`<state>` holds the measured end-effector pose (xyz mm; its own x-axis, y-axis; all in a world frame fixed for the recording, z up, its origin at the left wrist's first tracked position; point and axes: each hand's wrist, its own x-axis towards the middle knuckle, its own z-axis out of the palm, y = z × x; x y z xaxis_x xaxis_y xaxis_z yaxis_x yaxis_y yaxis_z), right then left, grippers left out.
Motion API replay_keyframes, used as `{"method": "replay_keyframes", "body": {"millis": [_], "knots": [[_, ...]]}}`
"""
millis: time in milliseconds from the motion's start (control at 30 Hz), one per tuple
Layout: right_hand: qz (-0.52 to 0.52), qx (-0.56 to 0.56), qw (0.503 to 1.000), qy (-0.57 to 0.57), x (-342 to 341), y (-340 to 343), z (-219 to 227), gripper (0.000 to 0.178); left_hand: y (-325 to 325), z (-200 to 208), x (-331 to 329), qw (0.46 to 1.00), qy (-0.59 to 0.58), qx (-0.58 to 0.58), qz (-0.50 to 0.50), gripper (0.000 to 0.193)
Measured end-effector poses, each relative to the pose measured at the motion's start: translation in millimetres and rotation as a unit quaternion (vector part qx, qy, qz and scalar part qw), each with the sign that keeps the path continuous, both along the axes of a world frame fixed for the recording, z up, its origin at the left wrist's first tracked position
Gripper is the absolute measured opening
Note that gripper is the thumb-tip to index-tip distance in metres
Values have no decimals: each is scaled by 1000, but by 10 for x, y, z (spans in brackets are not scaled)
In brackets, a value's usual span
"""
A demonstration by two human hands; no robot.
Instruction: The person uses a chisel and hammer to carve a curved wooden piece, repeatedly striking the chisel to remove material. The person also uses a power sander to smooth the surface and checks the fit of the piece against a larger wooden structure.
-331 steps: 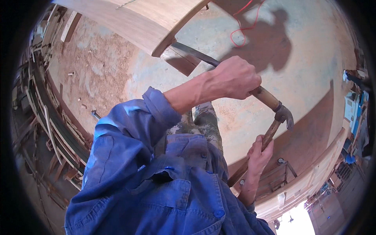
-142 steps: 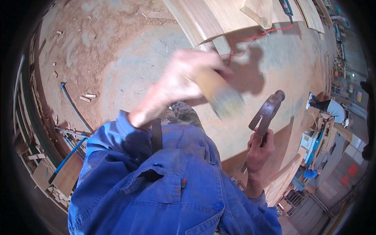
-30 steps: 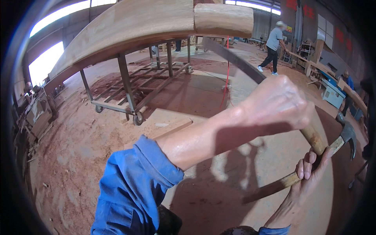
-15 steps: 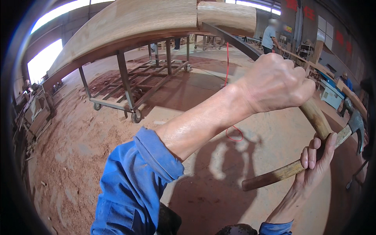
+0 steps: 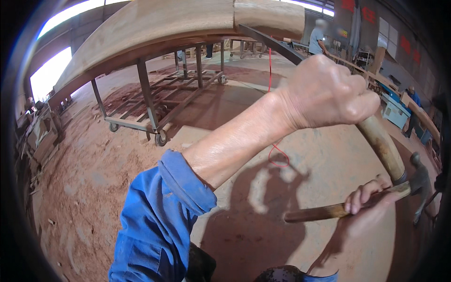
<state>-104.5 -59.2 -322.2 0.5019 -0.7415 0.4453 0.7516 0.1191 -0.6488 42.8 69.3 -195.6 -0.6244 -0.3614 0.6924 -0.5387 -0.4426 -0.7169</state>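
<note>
My left hand (image 5: 331, 91) is closed in a fist round a chisel. Its long dark blade (image 5: 272, 42) runs up and left to the joint between two pale timber pieces, a long curved one (image 5: 155, 30) and a shorter one (image 5: 270, 19). Below the fist, the thick wooden chisel handle (image 5: 383, 145) slants down to the right. My right hand (image 5: 369, 199), slightly blurred, grips a claw hammer by its wooden handle (image 5: 319, 214). The hammer head (image 5: 419, 181) is close to the butt of the chisel handle; whether they touch I cannot tell.
A wheeled metal frame (image 5: 150, 96) stands under the long timber. Sawdust (image 5: 94, 174) covers the floor at left, beside a pile of wood scraps (image 5: 44, 136). A red cord (image 5: 270, 70) hangs down. Another person (image 5: 317, 40) stands at the back right, near a blue-green machine (image 5: 393, 113).
The hammer has swung lower, its head dropping and its handle turning nearer to level. My right hand has shifted slightly left. My left hand still holds the chisel at the joint.
</note>
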Motion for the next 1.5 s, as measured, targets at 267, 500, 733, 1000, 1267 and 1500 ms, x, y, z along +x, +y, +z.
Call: {"method": "replay_keyframes", "body": {"millis": [267, 500, 733, 1000, 1267, 1500], "knots": [[-68, 33, 997, -9, 211, 134, -320, 33, 39, 33, -37, 1000, -25, -11, -15, 11], [-62, -34, 997, -27, 182, 52, -292, 33, 75, 42, -10, 1000, -23, 0, -3, 17], [-62, -81, 995, -17, 198, -38, -334, 31, 63, 73, 27, 999, -31, -3, 9, 20], [-41, -61, 997, 10, 152, -8, -212, 35, 45, 46, 35, 999, -14, -10, 27, 23], [-40, -75, 995, 52, 132, -91, -179, 33, 44, 79, 61, 999, 0, -11, 50, 28], [-67, -31, 995, 60, 80, -204, -273, 38, -77, 4, -248, 987, 121, -50, 93, 25]]}}
